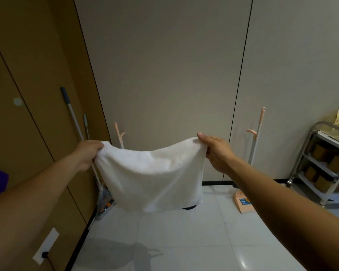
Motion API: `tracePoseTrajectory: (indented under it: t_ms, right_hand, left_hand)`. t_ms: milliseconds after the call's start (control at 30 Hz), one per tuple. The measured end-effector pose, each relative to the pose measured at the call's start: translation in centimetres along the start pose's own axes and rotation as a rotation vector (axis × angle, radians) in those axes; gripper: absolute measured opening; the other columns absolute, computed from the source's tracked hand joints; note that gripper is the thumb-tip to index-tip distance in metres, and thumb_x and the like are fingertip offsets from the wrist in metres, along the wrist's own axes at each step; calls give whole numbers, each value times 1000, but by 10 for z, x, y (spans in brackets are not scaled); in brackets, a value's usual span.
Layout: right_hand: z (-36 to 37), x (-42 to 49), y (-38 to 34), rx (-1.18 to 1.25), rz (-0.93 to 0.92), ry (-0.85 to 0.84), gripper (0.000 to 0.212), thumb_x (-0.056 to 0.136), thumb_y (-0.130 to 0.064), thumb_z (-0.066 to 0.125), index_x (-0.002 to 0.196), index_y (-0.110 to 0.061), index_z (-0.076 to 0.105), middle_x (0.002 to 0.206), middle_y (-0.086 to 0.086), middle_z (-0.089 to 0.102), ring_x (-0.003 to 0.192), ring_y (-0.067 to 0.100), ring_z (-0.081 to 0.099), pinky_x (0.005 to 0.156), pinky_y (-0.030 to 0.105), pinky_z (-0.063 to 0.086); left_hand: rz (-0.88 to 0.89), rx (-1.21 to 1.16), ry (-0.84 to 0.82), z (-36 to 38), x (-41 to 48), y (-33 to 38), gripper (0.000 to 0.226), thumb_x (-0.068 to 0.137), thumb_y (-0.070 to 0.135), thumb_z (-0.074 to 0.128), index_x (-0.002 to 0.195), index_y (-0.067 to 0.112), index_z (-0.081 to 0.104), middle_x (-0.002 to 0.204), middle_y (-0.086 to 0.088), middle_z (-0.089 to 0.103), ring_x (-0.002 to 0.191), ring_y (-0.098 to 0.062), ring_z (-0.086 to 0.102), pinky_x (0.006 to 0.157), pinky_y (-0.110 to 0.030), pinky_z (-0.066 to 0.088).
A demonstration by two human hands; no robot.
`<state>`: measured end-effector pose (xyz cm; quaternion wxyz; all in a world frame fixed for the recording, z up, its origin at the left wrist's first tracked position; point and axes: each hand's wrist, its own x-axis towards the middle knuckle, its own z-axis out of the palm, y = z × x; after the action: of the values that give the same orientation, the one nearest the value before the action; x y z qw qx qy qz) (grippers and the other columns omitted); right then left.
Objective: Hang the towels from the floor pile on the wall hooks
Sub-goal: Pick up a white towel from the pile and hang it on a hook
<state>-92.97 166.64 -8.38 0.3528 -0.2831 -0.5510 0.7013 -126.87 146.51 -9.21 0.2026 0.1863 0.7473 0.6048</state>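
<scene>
A white towel [151, 173] hangs spread out in the air in front of me, held by its two top corners. My left hand [86, 153] grips the left corner and my right hand [216, 151] pinches the right corner between thumb and fingers. The towel sags in the middle and its lower edge hangs above the white tiled floor [184, 241]. Behind it stands a beige panelled wall [164, 75]. No floor pile is in view. A small pale round fitting [18, 101] sits on the brown wall at the left; whether it is a hook I cannot tell.
Mop poles [72, 114] lean in the left corner. Peach-coloured handles [118, 136] rise behind the towel, and a peach broom with dustpan [243, 200] leans against the wall at the right. A metal shelf trolley [321, 163] with boxes stands far right. A wall socket [45, 245] sits low left.
</scene>
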Motion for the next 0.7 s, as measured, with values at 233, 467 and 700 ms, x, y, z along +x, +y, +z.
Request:
tracePoseTrajectory:
  t_ms: [233,467,700]
  right_hand:
    - [5,6,14,-188,-20,115,30,80,-10,77,70,-13,49,81,12,61,82,27,61,90,52,51]
    - [-2,12,29,-189,17,148,30,78,-10,78,95,-19,55,95,6,59,87,22,61,81,39,54]
    - [-11,14,32,-642,-102,129,5,94,-15,55,94,-15,61,97,4,61,87,19,58,72,30,49]
  left_hand:
    - [56,169,73,-9,13,-13,35,96,9,49,130,10,55,140,-14,48,127,-33,44,107,-47,38]
    - [28,252,94,-9,4,-20,26,97,11,46,114,12,65,132,-11,54,120,-33,48,103,-49,42]
    - [-55,542,-178,-13,-22,-16,17,93,19,58,92,10,72,97,-13,65,78,-26,58,74,-41,51]
